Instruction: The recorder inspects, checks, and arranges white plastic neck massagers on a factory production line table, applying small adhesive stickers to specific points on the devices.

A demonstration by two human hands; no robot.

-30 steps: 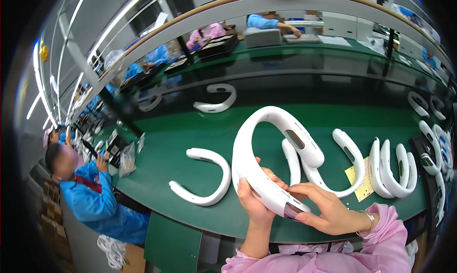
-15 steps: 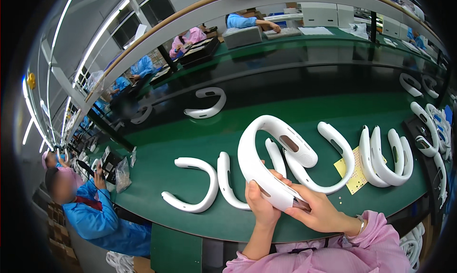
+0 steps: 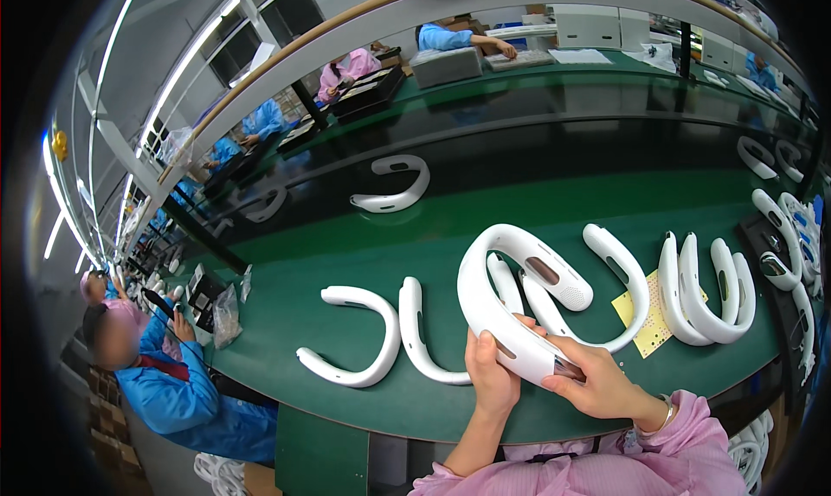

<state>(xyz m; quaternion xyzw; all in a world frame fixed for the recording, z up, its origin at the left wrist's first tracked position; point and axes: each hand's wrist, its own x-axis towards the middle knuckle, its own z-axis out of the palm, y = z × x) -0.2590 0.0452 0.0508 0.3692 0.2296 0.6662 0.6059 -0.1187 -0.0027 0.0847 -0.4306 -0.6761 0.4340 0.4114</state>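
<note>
One white, C-shaped plastic neckband (image 3: 481, 295) is being clasped by the bare left hand (image 3: 494, 380); the bare right hand (image 3: 599, 383) is pinching its lower end; two-handed support is likely steadying it.

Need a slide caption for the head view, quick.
Left hand and right hand hold a curved white device over a green table strewn with similar ones.

green worktable (image 3: 290, 323) | grey floor (image 3: 164, 457) | wood-edged white rail (image 3: 346, 35) | strip lights (image 3: 190, 63)
</note>
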